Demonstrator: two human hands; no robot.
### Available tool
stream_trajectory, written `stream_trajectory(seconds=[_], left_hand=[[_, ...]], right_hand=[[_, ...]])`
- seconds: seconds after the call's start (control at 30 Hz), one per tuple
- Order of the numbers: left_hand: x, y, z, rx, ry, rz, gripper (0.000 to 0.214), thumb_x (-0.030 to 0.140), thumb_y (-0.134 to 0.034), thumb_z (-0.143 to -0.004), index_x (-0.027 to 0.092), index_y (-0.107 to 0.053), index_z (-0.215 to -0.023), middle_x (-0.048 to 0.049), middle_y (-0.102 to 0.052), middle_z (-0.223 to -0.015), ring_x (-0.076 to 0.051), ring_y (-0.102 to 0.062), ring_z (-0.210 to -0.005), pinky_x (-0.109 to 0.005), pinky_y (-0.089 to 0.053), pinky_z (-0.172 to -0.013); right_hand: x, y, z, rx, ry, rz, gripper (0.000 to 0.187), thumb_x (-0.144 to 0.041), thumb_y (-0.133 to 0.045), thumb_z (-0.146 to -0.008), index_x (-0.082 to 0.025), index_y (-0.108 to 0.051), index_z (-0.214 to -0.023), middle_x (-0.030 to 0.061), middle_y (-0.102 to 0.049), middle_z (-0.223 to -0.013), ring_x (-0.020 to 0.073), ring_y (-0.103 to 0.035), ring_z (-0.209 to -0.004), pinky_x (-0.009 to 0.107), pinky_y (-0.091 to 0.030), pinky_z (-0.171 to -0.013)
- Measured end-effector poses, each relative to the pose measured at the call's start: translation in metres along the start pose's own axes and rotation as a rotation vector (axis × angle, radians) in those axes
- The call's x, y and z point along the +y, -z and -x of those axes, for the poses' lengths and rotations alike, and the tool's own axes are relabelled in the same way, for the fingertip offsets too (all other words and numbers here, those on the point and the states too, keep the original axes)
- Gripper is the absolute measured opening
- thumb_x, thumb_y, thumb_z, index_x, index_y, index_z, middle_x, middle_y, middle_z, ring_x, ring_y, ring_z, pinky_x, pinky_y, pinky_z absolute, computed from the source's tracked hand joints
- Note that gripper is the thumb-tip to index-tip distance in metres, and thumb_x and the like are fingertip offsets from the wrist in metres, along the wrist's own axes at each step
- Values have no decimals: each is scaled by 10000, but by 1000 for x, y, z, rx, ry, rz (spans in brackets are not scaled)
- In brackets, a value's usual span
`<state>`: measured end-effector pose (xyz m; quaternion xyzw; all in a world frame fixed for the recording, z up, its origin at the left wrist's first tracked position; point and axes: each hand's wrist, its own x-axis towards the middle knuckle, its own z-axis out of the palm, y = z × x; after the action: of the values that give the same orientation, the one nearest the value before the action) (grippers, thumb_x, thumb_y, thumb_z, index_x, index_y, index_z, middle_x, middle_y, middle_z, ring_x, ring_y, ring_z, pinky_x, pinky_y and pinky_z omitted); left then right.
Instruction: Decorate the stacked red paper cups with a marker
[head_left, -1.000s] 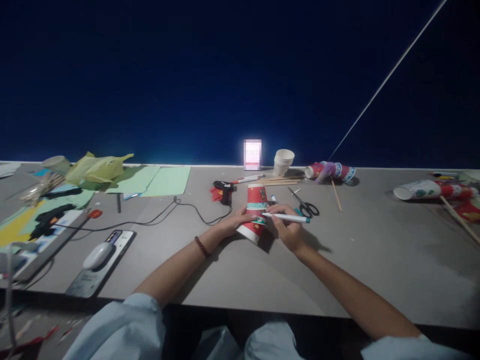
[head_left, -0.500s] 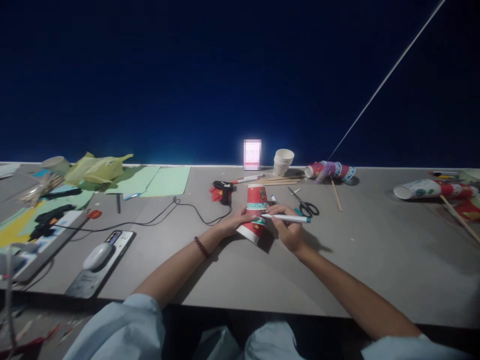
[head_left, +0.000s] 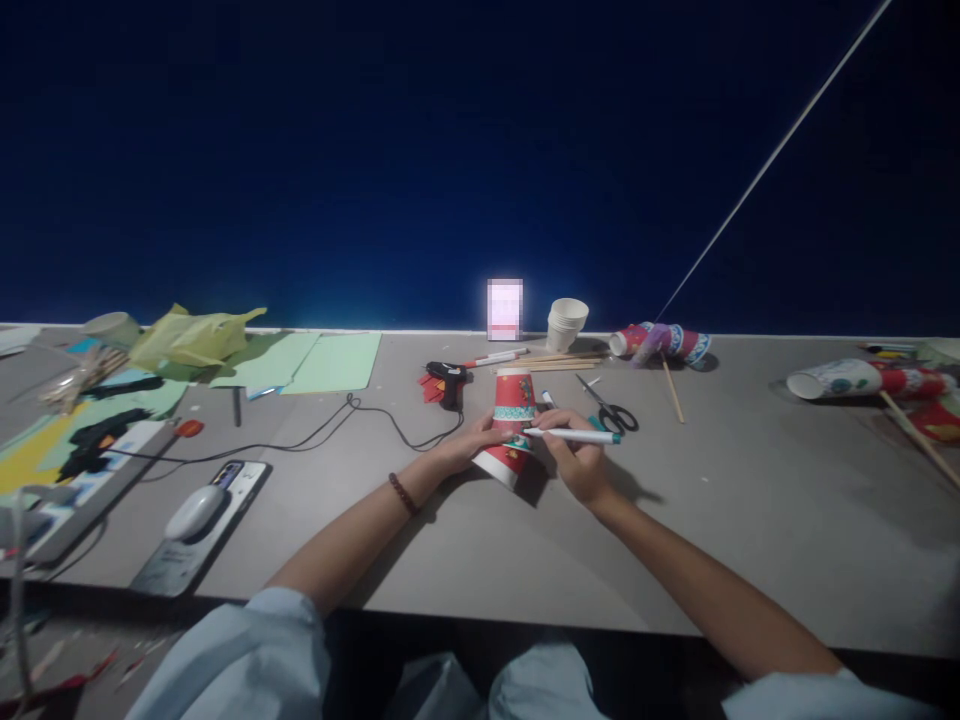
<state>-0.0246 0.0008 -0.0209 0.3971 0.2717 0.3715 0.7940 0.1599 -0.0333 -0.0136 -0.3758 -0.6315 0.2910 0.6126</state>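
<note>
Two red paper cups (head_left: pixel 514 392), joined at their narrow ends and patterned with teal and white bands, stand tilted in front of me. My left hand (head_left: pixel 469 446) is closed around the lower left side at the joint. In my right hand (head_left: pixel 577 456) is a white marker with a teal end (head_left: pixel 585 436), its tip pointing left at the middle of the cups; whether it touches the surface is too small to tell. Scissors (head_left: pixel 616 415) with black handles lie just beyond my right hand. Behind my left hand rests a black glue gun (head_left: pixel 448 380) over red scraps.
A stack of white cups (head_left: pixel 567 322) and thin wooden sticks (head_left: pixel 562 361) sit at the back. Decorated cup pieces (head_left: pixel 675 343) lie right. A phone (head_left: pixel 202 530) carrying a white mouse, a power strip (head_left: pixel 97 490), green paper (head_left: pixel 337 360) and a yellow bag (head_left: pixel 191 335) are left.
The marker and my right hand have shifted only very slightly. The cups and my left hand look almost the same as before.
</note>
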Motion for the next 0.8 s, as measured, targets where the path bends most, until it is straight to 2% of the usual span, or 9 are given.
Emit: stream_trajectory(seconds=[0.23,0.4,0.53,0.8], left_hand=[[1,0,-1,-19,-9,-18,648,283,-866,-622,153,-615,-1205,-134,-703,-1135,-263,-679,-985,-390,-477,-934],[1,-2,-1,-51,-32,-11,592,278,-856,-638,156,-636,-1174,-135,-694,-1167,-271,-671,-1025,-390,-467,-954],[-1,2,-2,-10,-6,-5,596,268,-858,-637,156,-628,-1175,-135,-704,-1134,-257,-686,-970,-385,-483,-920],[-1,1,-1,-9,-6,-8,600,270,-857,-643,152,-618,-1180,-143,-695,-1158,-260,-681,-989,-397,-470,-946]], right_hand=[[-1,1,-1,-43,23,-48,89,-245,-595,-841,-240,-644,-767,36,-676,-819,224,-653,-836,431,-535,-871],[-2,1,0,-27,0,-54,85,-245,-590,-844,-237,-642,-778,40,-672,-825,224,-650,-846,436,-532,-876],[-1,0,0,-9,-4,-50,81,-230,-582,-848,-236,-636,-788,31,-663,-812,213,-642,-833,411,-527,-863],[4,0,2,6,-36,-47,73,-222,-585,-852,-233,-639,-804,26,-664,-818,205,-635,-839,400,-516,-885]])
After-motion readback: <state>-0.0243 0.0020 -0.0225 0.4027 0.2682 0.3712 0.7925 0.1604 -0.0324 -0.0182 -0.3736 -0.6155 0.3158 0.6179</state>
